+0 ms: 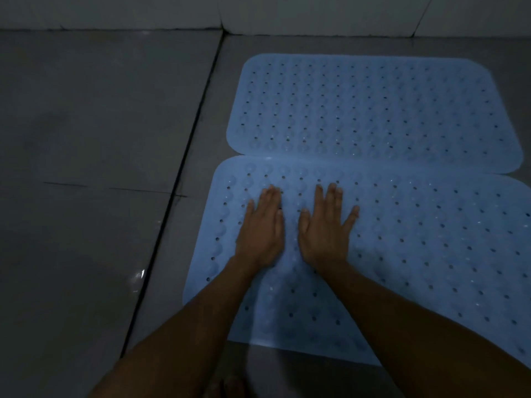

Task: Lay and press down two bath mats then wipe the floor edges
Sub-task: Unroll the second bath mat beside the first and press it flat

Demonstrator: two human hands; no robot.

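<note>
Setting: a dim bathroom floor of grey tiles (100,124), with a dark grout line (184,173) running towards the white wall base (316,15).
Far mat: a light blue perforated bath mat (373,110) lies flat near the wall, its near edge meeting or slightly overlapped by the second mat; which one lies on top I cannot tell for sure.
Near mat: the second blue bath mat (431,254) lies closer to the person, parallel to the first, so that together they cover one stretch of floor.
Left hand: the left hand (260,231) lies palm down on the near mat's left part, fingers straight and close together, thumb slightly out.
Right hand: the right hand (326,228) lies flat just beside it, fingers straight, the little finger splayed outwards.
Why flat palms: the open hands probably spread weight over many suction cups at once, seating the mat on the tile.
Stage: both mats appear laid; pressing looks under way at the near mat's left end, and most of its right side lies beyond the hands.
Left to do: wiping the floor edges; no cloth is in view.
</note>
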